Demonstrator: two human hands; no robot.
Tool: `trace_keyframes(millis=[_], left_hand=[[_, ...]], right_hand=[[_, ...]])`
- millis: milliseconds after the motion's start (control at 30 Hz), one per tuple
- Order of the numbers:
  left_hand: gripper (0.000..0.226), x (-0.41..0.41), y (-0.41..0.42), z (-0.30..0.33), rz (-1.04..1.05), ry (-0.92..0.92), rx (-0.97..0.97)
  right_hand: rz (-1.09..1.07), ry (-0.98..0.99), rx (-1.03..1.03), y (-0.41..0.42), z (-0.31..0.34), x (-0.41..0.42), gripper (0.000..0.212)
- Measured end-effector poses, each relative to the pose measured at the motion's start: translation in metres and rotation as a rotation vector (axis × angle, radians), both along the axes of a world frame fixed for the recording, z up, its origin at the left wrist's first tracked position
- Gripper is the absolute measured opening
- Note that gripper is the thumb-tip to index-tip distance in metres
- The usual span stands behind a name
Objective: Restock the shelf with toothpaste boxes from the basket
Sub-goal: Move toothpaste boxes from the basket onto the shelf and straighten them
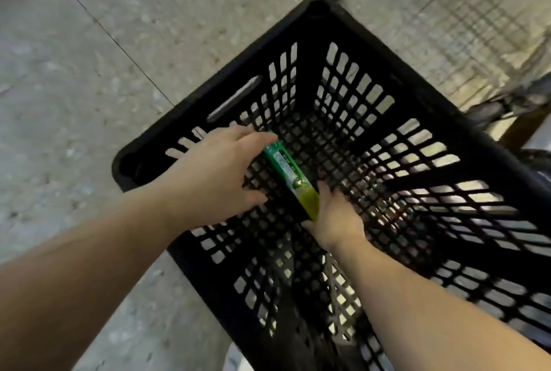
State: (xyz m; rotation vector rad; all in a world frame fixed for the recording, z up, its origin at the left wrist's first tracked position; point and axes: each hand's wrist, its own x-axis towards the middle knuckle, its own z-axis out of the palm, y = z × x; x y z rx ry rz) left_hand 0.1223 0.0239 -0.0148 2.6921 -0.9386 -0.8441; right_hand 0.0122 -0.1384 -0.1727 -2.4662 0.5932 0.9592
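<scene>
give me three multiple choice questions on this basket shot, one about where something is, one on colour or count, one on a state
1. Where is the toothpaste box?
A. on the floor beside the basket
B. inside the basket, between the two hands
C. on a shelf

2. What colour is the basket?
A. red
B. white
C. black

3. How many toothpaste boxes show in the basket?
A. one
B. four
C. none

4. What is the left hand doing?
A. hanging idle outside the basket
B. touching the far end of the box with its fingers
C. gripping the basket rim

Taking items 1, 2 and 4 as the set, with 3 as a spare count:
1 B: the green box lies within the mesh walls, with the right hand at its near end.
2 C: rim and lattice are black.
3 A: only one box is visible.
4 B: its fingertips meet the box's far end.
</scene>
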Motion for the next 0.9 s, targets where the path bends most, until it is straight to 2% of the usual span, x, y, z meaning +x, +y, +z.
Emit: trace_keyframes(millis=[133, 333, 567, 667, 900], left_hand=[[0.083, 0.007, 0.002, -0.003, -0.002, -0.033, -0.028], [0.084, 0.010, -0.009, 0.054, -0.014, -0.076, -0.038], [0.087, 0.003, -0.037, 0.213, -0.077, -0.106, -0.058], [0.086, -0.002, -0.046, 0.295, -0.122, -0.138, -0.053], [0.086, -0.021, -0.070, 0.500, -0.302, -0.240, -0.091]], right_hand=[[-0.068, -0.031, 0.012, 0.001, -0.014, 0.002, 0.039], [-0.057, -0.069, 0.073, -0.034, 0.063, 0.005, 0.031], [0.123, -0.136, 0.032, -0.083, 0.260, -0.004, 0.037], [0.122, -0.167, 0.033, -0.093, 0.354, -0.012, 0.043], [0.053, -0.323, -0.020, -0.116, 0.586, -0.061, 0.033]])
